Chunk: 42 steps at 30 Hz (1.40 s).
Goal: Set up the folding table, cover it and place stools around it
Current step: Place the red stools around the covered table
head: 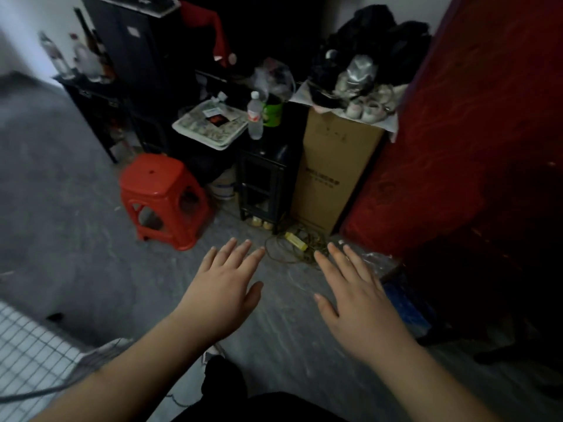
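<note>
— Hands first: how do they stand?
— Both hover palm down over the grey concrete floor (76, 239), holding nothing. The left hand (224, 290) has its fingers (240, 254) straight and slightly fanned; the right hand (355, 295) likewise, thumb out to the side.
— And the stool?
— A red moulded plastic stool (163, 197) stands upright on the floor, ahead of the left fingertips and off to their left, well apart from them and not touched.
— What is beside it?
— Behind it, a low black cabinet (262, 184) carrying a clear plastic bottle (254, 117) and a green mug (272, 111); right of that, a tall brown cardboard box (332, 175).
— The folding table?
— A large dark red panel (475, 123) stands along the right edge; whether that is the table, I cannot tell.
</note>
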### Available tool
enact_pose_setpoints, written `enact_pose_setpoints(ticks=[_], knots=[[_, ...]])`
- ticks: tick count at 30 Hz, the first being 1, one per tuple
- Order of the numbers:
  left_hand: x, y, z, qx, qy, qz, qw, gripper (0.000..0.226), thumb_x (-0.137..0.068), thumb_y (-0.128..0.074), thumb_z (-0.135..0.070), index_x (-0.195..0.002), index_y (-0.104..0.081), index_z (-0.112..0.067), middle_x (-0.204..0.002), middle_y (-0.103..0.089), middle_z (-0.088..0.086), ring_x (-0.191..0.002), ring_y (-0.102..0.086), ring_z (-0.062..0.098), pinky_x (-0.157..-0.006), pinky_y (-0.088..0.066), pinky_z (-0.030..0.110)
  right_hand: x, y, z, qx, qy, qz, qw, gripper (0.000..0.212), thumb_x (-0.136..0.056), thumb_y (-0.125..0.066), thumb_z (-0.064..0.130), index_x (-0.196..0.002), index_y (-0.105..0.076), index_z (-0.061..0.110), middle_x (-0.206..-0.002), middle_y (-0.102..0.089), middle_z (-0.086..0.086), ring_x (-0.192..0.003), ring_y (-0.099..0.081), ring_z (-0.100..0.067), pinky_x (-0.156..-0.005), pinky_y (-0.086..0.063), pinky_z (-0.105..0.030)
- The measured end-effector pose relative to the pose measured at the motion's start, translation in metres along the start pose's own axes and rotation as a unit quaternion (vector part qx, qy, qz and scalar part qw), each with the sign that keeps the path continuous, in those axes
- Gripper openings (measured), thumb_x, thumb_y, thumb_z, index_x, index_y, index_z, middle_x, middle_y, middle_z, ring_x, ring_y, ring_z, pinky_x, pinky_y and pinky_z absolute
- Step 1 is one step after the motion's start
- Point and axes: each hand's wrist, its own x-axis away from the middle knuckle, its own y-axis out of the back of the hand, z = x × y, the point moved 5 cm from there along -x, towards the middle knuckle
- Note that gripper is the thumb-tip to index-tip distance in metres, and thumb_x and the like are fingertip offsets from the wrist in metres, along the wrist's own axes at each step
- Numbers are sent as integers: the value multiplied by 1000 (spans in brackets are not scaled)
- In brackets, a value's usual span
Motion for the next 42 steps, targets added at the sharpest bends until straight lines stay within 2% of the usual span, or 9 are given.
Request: enact_pose_setpoints(ticks=[4,10,14,19,24,30,34,37,42], knots=[[-49,12,110,17,42,1,999,65,-92,-30,-53,-152,-31,-27,-158,-36,4,-149,-25,29,-119,-24,51,-112,-20,59,-7,14,22,1000,68,-101,-33,51,-156,3,37,-164,13,13,-147,23,-7,-112,16,-28],[-98,36,256,15,97,18,995,65,-92,-37,-51,-152,-32,-26,-158,-36,5,-148,-25,31,-119,-23,51,-255,-29,144,-21,36,39,998,66,-101,-33,51,-157,-1,35,-165,10,11,-150,16,-10,-117,6,-31],[-120,50,323,16,123,12,992,64,-95,-49,-46,-153,-31,-27,-159,-33,4,-149,-24,30,-120,-22,52,-323,-38,180,-5,63,58,996,67,-101,-33,51,-157,0,36,-165,9,11,-150,15,-11,-119,1,-33],[-144,54,389,27,166,2,986,63,-95,-43,-49,-153,-30,-27,-159,-34,5,-149,-23,30,-120,-22,52,-409,-52,215,1,104,73,992,66,-101,-34,52,-157,-3,36,-166,5,10,-150,13,-12,-119,0,-34],[-183,44,453,45,215,-6,976,63,-97,-46,-47,-154,-27,-27,-160,-30,5,-150,-20,30,-122,-17,50,-501,-71,246,-3,144,89,986,67,-101,-35,51,-157,-4,34,-166,1,8,-151,10,-14,-121,-3,-37],[-281,-11,567,78,290,22,954,63,-96,-47,-43,-154,-28,-24,-159,-32,9,-149,-23,32,-120,-22,50,-683,-145,272,-21,178,128,975,66,-100,-41,45,-157,-12,31,-166,-5,5,-152,2,-17,-123,-14,-46],[-343,-71,643,123,353,44,926,66,-97,-47,-40,-155,-24,-22,-161,-27,9,-150,-19,32,-121,-20,46,-806,-223,283,-26,166,179,969,66,-100,-43,42,-157,-14,27,-166,-8,1,-152,0,-19,-122,-16,-47],[-381,-126,696,162,403,54,899,68,-97,-47,-40,-157,-18,-22,-163,-22,11,-150,-18,31,-120,-22,45,-885,-296,294,-22,169,204,964,68,-99,-45,42,-157,-16,25,-166,-10,-2,-152,-4,-22,-122,-17,-48],[-420,-230,769,228,499,32,835,76,-95,-52,-41,-156,-11,-24,-164,-9,19,-148,-20,37,-114,-32,53,-991,-413,309,-12,146,216,965,70,-98,-47,41,-157,-14,24,-166,-7,-4,-151,-6,-26,-122,-15,-44]])
